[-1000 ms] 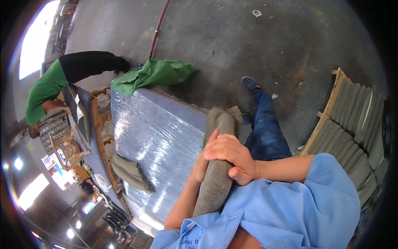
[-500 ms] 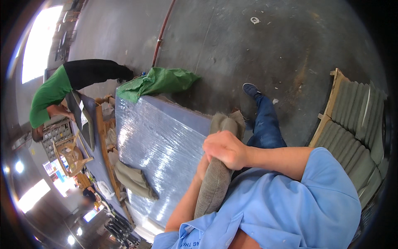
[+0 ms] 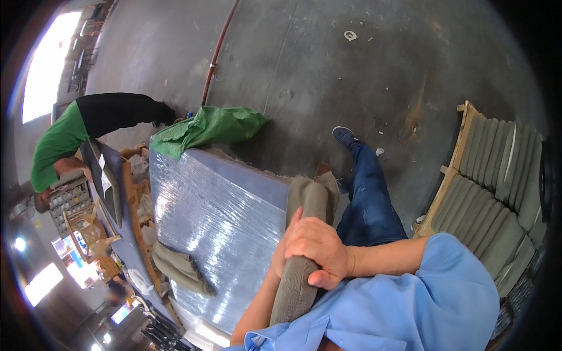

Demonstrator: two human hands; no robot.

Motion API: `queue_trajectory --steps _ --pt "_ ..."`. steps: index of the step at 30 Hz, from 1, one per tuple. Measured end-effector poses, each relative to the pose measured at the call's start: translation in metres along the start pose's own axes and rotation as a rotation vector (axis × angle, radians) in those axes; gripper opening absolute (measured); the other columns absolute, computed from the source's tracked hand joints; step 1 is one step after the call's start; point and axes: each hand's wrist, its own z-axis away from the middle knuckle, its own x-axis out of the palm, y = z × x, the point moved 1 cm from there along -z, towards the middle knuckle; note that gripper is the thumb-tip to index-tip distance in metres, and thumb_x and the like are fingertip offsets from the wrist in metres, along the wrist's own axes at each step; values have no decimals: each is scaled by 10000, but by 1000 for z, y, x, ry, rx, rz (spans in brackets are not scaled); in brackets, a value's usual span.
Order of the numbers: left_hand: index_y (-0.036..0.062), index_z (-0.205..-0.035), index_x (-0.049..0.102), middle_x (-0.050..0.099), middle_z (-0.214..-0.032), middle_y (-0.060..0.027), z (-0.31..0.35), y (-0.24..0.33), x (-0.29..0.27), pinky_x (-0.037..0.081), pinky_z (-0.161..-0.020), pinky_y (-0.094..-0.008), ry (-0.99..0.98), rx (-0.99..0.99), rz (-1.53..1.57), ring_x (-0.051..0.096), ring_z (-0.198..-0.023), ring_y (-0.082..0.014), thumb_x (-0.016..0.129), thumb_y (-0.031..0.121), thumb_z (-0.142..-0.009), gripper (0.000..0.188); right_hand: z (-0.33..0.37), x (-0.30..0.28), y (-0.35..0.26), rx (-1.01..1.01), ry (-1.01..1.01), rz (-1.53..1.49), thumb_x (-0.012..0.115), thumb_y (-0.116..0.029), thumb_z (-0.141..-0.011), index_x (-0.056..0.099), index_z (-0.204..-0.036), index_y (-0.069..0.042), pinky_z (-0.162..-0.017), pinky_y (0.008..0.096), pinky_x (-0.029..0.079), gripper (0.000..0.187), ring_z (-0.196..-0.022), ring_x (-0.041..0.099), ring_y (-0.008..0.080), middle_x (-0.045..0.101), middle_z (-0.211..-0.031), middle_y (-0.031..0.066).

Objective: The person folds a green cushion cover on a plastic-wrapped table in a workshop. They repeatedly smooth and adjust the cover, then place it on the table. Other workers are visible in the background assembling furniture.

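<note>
A long grey-green fabric cushion (image 3: 295, 286), folded or rolled lengthwise, lies slantwise against my shirt front and over the near edge of the wrapped stack. Its far end spreads into loose cloth with a frayed edge. My right hand (image 3: 319, 248) is wrapped over the top of it, thumb bent toward me. On its left side my left hand (image 3: 283, 248) grips it too, partly covered by the right hand's fingers. A second grey-green fabric piece (image 3: 181, 269) rests on the plastic-wrapped stack (image 3: 222, 210) to the left.
Rows of similar cushions (image 3: 486, 219) stand on a wooden-edged pallet at right. A green cloth (image 3: 216, 131) drapes over the stack's far corner. Beyond, a person in a green shirt (image 3: 58, 137) bends over a table. A red pipe or hose (image 3: 213, 67) runs along the floor.
My right hand has slid toward me along the cushion, its fist loosening into a broader wrap. More of my left hand's fingers show. The view has shifted slightly.
</note>
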Motion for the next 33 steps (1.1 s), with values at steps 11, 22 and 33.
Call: queue_trajectory --steps 11,22,33 --pt "8 -1563 419 545 -1514 -128 -8 -7 3 370 -1196 -364 -10 72 -22 511 -1412 -234 505 250 -1085 542 -24 -1 4 176 -275 -135 554 -213 -956 622 -814 -22 -689 421 465 247 -738 577 327 608 -790 101" --pt "-62 -1541 377 603 -1401 -266 133 134 16 497 -1071 -428 205 200 -421 614 -1294 -395 732 447 -947 859 -36 14 -33 -162 -125 31 533 -555 -1031 705 -1086 -58 -837 418 486 528 -902 634 289 670 -1044 114" --pt "30 -1626 295 627 -1381 -275 157 95 8 506 -1052 -438 199 176 -510 645 -1258 -395 846 413 -833 1039 -58 20 -32 176 -409 4 572 -201 -959 643 -783 -25 -664 404 446 259 -700 552 282 586 -765 126"
